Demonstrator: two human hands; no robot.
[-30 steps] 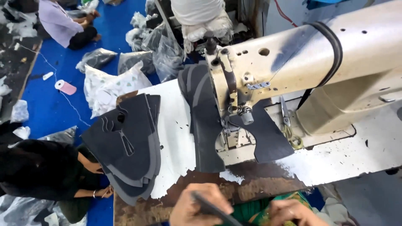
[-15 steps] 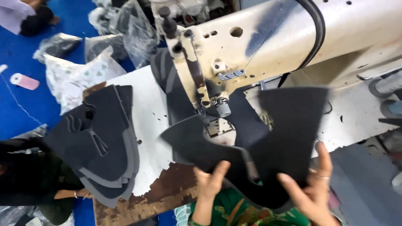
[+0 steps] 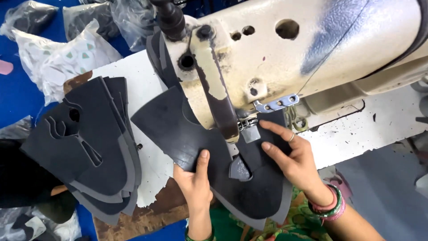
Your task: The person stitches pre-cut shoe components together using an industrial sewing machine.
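A dark grey cut shoe-upper piece (image 3: 178, 129) lies under the head of a cream sewing machine (image 3: 285, 49), near its needle and presser foot (image 3: 249, 129). My left hand (image 3: 194, 183) grips the piece's near edge, thumb on top. My right hand (image 3: 292, 156) lies flat on the piece to the right of the presser foot, fingers spread. A smaller grey patch (image 3: 240, 169) sits on the piece between my hands.
A stack of several similar dark grey pieces (image 3: 84, 147) lies on the white, worn table top (image 3: 383, 120) at the left. Plastic bags of parts (image 3: 67, 53) sit on the blue floor beyond. Another person's dark sleeve (image 3: 22, 178) is at the lower left.
The dark piece, held up in both hands half a second ago, now lies under the machine head. My hands have pressed down on it, and the view has moved closer.
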